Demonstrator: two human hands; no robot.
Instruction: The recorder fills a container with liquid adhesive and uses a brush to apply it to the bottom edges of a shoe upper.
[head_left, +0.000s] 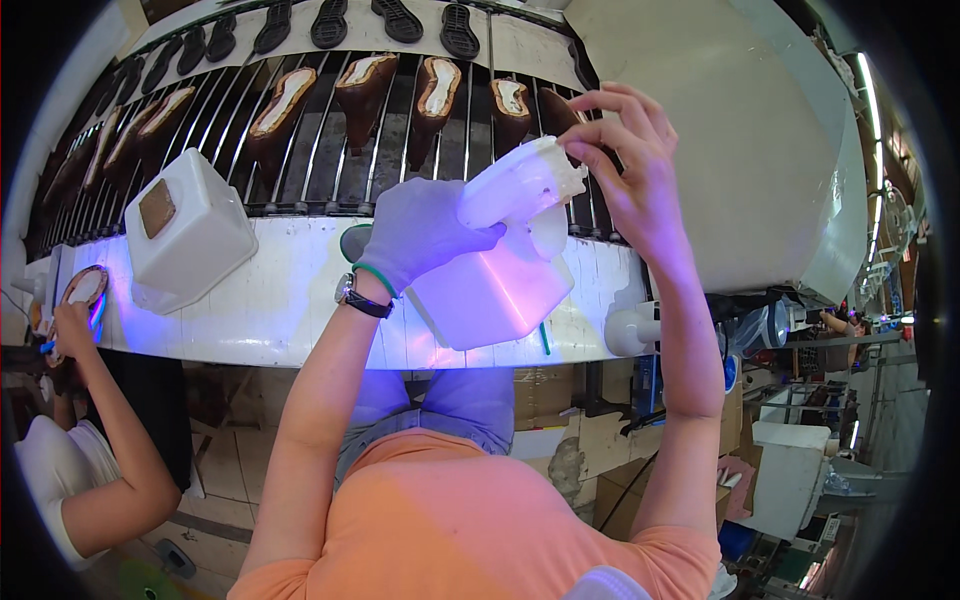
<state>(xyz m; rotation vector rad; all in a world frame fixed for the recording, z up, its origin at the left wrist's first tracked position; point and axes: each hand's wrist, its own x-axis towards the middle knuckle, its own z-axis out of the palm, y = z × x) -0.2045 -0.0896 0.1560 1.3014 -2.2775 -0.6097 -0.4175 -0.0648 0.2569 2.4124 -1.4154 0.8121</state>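
My left hand [425, 232] wears a grey glove and grips a white plastic bottle [520, 183] by its body, holding it tipped on its side. The bottle's mouth points down over a larger white plastic jug [490, 295] that stands on the white work ledge [280, 300]. My right hand [630, 160] is bare and rests its fingertips on the raised far end of the bottle. Violet light falls on the jug and the ledge around it.
Behind the ledge runs a rack of metal rods [330, 150] carrying several brown shoes [435, 100], with black soles [400, 18] lined up beyond. Another white jug [190, 230] stands at the left. A co-worker's hand [75, 325] holds a shoe at the far left. A large beige housing [730, 130] rises on the right.
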